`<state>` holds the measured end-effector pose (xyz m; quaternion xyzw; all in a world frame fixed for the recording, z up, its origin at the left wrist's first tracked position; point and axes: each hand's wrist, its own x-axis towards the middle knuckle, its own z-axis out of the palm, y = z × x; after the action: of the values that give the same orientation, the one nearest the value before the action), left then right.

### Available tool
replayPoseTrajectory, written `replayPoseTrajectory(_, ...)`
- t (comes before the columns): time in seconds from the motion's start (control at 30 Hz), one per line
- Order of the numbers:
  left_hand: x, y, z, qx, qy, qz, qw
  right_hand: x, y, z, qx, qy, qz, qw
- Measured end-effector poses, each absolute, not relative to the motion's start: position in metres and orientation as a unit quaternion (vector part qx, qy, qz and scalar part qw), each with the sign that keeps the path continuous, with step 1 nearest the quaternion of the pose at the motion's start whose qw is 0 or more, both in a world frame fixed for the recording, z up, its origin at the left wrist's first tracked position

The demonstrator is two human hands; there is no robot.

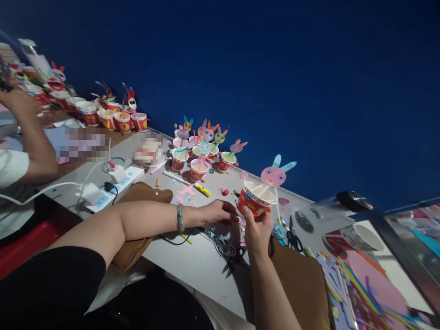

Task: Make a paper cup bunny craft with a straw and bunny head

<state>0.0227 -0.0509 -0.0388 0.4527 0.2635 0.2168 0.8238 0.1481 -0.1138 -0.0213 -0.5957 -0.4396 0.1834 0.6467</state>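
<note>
1 head-worn view, looking forward and down from the near side of a gray table [202, 275], left hand [218, 213] and right hand [259, 224] near, wide and tilted, the table's far edge sloping down rightward, dark blue wall [247, 68] on the far side

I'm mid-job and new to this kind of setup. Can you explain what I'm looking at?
There is no machine: this one picture comes from a camera on a person's head, looking forward and down at two bare hands. The right hand holds a red paper cup with a pink, blue-eared figure above it. The left hand is beside the cup. On the grey table are similar cups, a power strip and scissors. Another person's arm shows at far left.
</note>
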Motion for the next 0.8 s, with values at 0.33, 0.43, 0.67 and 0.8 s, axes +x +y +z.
replayPoseTrajectory(0.33, 0.023, -0.053, -0.047, 0.648, 0.222, 0.199, 0.701, 0.183, -0.062, -0.027, -0.629, -0.437, 0.144, 0.626)
replayPoseTrajectory(0.43, 0.024, -0.052, -0.052, 0.709, 0.207, 0.194, 0.646, 0.191, -0.036, -0.031, -0.644, -0.445, 0.15, 0.604)
replayPoseTrajectory(0.67, 0.022, -0.053, -0.053, 0.789, 0.179, 0.186, 0.558, 0.216, 0.011, -0.051, -0.703, -0.437, 0.137, 0.543)
replayPoseTrajectory(0.8, 0.022, -0.054, -0.052, 0.804, 0.169, 0.19, 0.537, 0.234, 0.026, -0.064, -0.725, -0.439, 0.121, 0.516)
